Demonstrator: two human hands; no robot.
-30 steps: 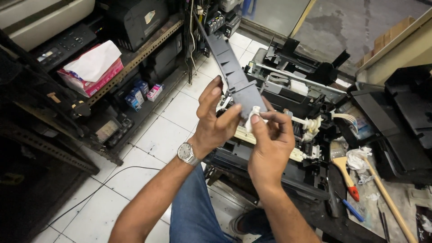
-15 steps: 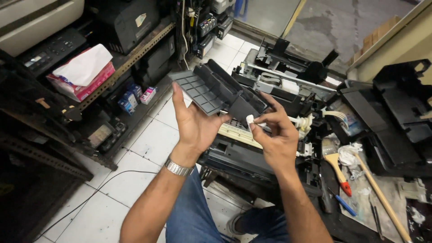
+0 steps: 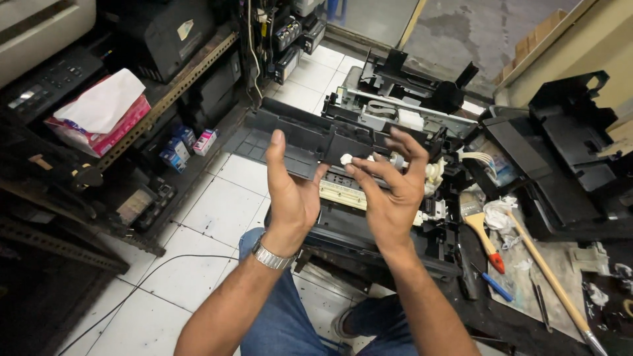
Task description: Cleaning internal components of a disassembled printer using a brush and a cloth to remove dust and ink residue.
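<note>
Left hand is up with the palm turned inward, fingers straight and spread loose, cradling the near edge of the black plastic tray panel rather than gripping it; the thumb side presses against the panel's lower rim. That panel lies across the view, its long axis running from upper left toward the right, ribbed end out to the left over the white tiled floor. Right hand sits just beside the left, a touch nearer the panel's right end, index finger and thumb reaching to a small white roller at the panel's lower edge. Those fingertips look pinched at the roller, though whether they actually clamp it I cannot tell; the other fingers fan open above. Both forearms rise from below, wrists bent back, a metal wristwatch on the left. The panel hangs directly ahead of both palms, over the opened printer chassis between the knees. Off to the right on the bench lie a paintbrush with an orange handle and a long wooden stick, well apart from the hands.
</note>
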